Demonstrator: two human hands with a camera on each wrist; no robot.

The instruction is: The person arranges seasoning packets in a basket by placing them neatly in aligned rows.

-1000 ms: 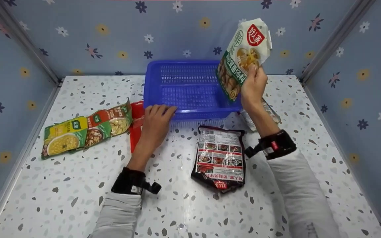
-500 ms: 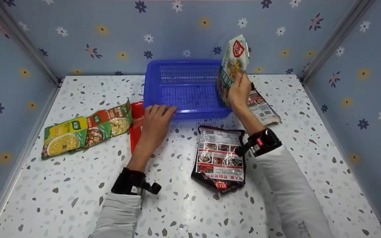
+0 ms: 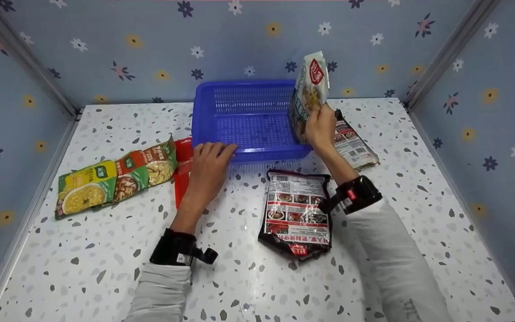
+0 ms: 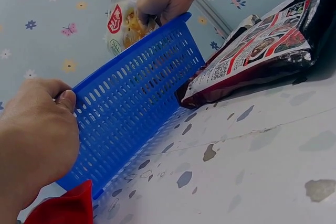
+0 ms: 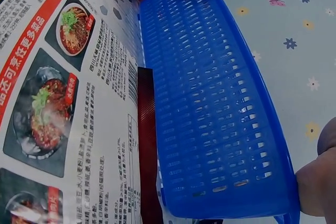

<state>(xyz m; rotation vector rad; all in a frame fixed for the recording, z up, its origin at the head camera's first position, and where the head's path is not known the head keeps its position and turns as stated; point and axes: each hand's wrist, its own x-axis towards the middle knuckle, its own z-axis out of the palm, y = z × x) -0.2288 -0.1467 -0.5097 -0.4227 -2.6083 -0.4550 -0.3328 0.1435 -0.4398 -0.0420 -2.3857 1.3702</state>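
A blue plastic basket (image 3: 257,151) with slotted walls stands near the back wall. My left hand (image 3: 208,172) holds its front rim near the left corner; in the left wrist view the thumb (image 4: 65,99) lies at the rim. My right hand (image 3: 322,129) grips a white and green seasoning pouch (image 3: 309,89) with a red logo. The pouch stands tilted at the basket's right end, its lower part inside. In the left wrist view the basket wall partly hides this pouch (image 4: 125,22). In the right wrist view only part of the right hand (image 5: 320,182) shows, beside the rim.
A black-edged pouch (image 3: 297,214) lies in front of the basket. Another dark-edged packet (image 3: 353,145) lies to the right, partly behind the right hand. Yellow, green and orange soup packets (image 3: 85,188) overlap at the left. A red packet (image 3: 183,170) lies partly under the left forearm.
My right hand has moved left and lower, bringing the pouch down into the basket's right end and turning it more edge-on. The left hand has stayed on the rim.
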